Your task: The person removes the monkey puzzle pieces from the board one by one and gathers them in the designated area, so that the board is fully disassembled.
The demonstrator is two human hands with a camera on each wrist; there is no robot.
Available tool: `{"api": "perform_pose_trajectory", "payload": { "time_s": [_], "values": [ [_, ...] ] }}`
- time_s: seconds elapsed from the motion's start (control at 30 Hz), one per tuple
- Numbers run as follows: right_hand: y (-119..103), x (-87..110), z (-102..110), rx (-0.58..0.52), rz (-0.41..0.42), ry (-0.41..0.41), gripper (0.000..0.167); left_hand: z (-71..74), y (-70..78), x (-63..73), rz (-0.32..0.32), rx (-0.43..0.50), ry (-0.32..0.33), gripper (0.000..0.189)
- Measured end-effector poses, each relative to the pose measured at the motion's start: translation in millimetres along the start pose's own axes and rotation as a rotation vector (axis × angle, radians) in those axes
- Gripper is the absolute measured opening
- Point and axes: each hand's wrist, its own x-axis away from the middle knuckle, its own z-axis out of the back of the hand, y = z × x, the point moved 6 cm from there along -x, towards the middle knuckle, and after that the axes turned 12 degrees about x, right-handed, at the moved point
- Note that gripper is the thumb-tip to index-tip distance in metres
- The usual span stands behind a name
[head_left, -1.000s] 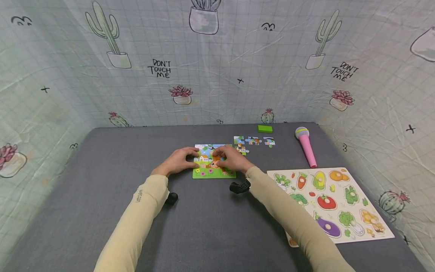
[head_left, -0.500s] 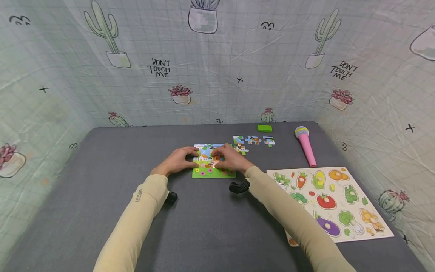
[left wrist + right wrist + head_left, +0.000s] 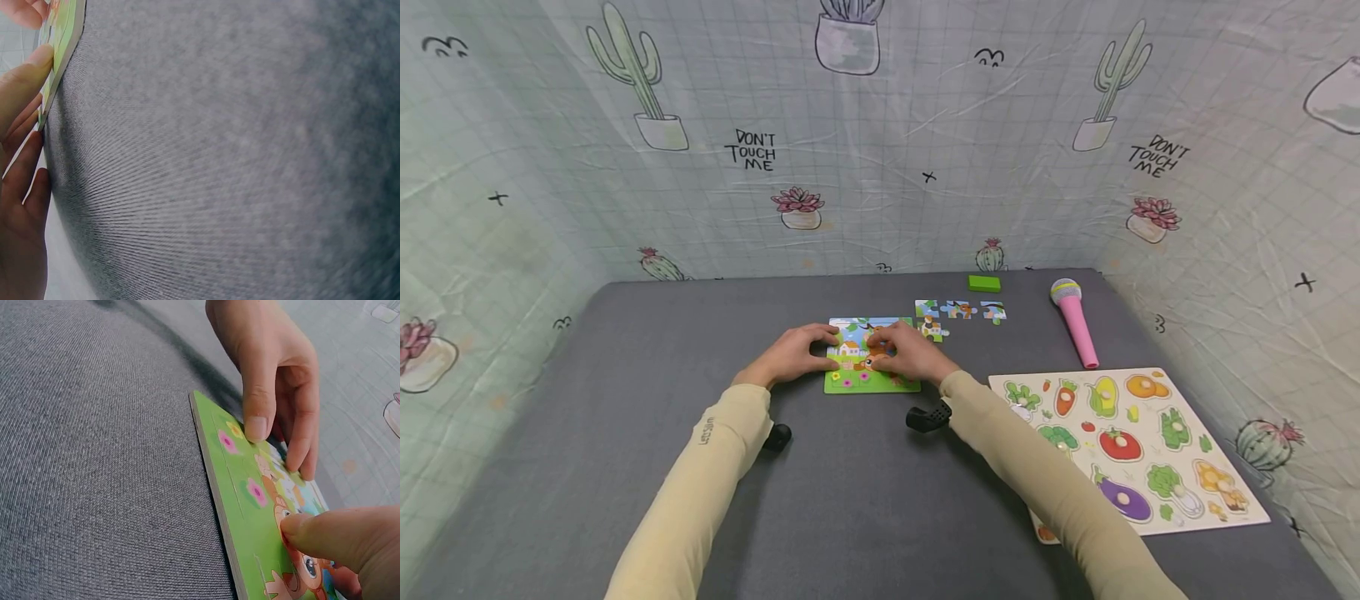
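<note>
A small jigsaw puzzle (image 3: 857, 385) in a green frame lies flat at the middle of the grey table, showing a house, flowers and an orange animal. My left hand (image 3: 796, 354) grips its left side, thumb on top and fingers at the edge. From the right, my right hand (image 3: 917, 352) pinches a puzzle piece with the animal's face (image 3: 306, 565) between thumb and fingers, over the picture. The right fingertips are partly hidden. In the left wrist view, only the puzzle's edge (image 3: 72, 37) and my left thumb and fingers show.
Several loose puzzle pieces (image 3: 958, 310) lie just behind and right of the puzzle. Beyond them sits a green block (image 3: 984, 284). A pink toy microphone (image 3: 1078, 329) and a vegetable peg board (image 3: 1150, 408) are on the right; my right forearm (image 3: 1037, 467) passes over the board's corner.
Half a second ago the animal's face by the right thumb looked pale and less plain; now its orange face shows again, as a second ago. Both hands have stayed nearly in place.
</note>
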Motion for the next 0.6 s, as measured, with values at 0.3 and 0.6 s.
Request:
{"api": "perform_pose_trajectory", "payload": {
  "time_s": [0.3,0.6],
  "values": [
    [-3.2,-1.4,0.5,-0.035,-0.005,0.024,0.036,-0.6,-0.4,-0.5,0.012,-0.002,0.005,0.046],
    [-3.1,-1.8,-1.5,-0.143,-0.068,0.103,0.031,-0.4,-2.3,0.4,0.008,-0.003,0.017,0.046]
  ]
}}
